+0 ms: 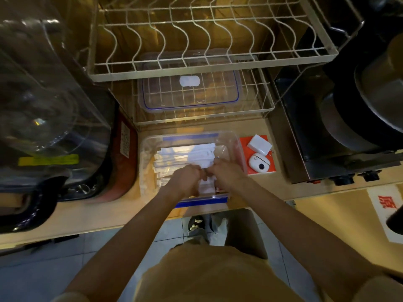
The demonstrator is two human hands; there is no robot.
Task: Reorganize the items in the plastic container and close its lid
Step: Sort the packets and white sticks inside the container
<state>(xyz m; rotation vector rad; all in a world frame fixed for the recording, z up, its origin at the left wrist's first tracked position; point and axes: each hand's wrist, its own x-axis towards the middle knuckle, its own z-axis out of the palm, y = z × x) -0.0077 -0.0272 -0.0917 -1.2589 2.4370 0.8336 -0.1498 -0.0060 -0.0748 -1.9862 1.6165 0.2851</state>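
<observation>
A clear plastic container (146,149) with blue clips stands open on the wooden counter, close to its front edge. Inside lie several white paper-wrapped packets (185,155), stacked roughly side by side. Both hands are down in the container's near half. My left hand (185,182) and my right hand (226,173) are closed together on a small bunch of the white packets (206,185). The container's clear lid (189,92) with a blue seal rests apart, on the lower wire shelf of the rack behind.
A cream wire dish rack (196,68) overhangs the back of the counter. To the right sit a white charger (259,144) and a white earbud case (259,163) on an orange box. A large clear dispenser (43,105) stands left, a black appliance (340,131) right.
</observation>
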